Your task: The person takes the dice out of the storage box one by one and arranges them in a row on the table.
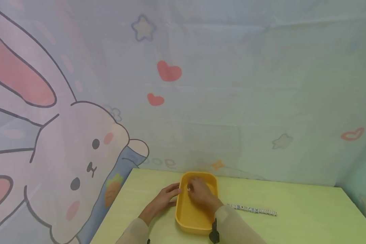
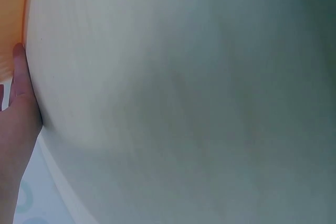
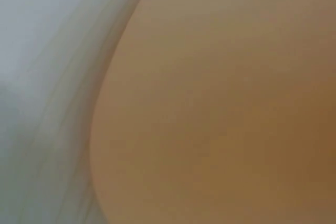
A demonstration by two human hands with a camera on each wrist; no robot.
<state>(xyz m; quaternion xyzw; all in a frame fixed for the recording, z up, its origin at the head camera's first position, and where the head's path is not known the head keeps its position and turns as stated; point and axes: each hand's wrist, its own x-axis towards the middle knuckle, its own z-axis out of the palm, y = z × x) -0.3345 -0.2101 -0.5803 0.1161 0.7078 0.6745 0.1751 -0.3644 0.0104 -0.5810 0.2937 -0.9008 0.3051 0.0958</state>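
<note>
A yellow plastic tray (image 1: 191,217) with raised walls stands on the table in the head view. My left hand (image 1: 163,200) rests against its left wall, fingers extended along the outside; the left wrist view shows the same hand (image 2: 20,111) at the tray's orange-looking edge. Inside the tray, toward its far end, my right hand (image 1: 199,191) has its fingers curled down. A small white piece with dark marks (image 1: 188,189) shows at those fingertips, partly hidden by them. The right wrist view holds only the blurred tray wall (image 3: 210,129), without the hand.
To the tray's right, a line of small white pieces with black dots and strokes (image 1: 251,209) lies on the pale yellow-green table (image 1: 308,217); the right forearm covers its left end. A cartoon-printed backdrop (image 1: 231,84) hangs right behind the table.
</note>
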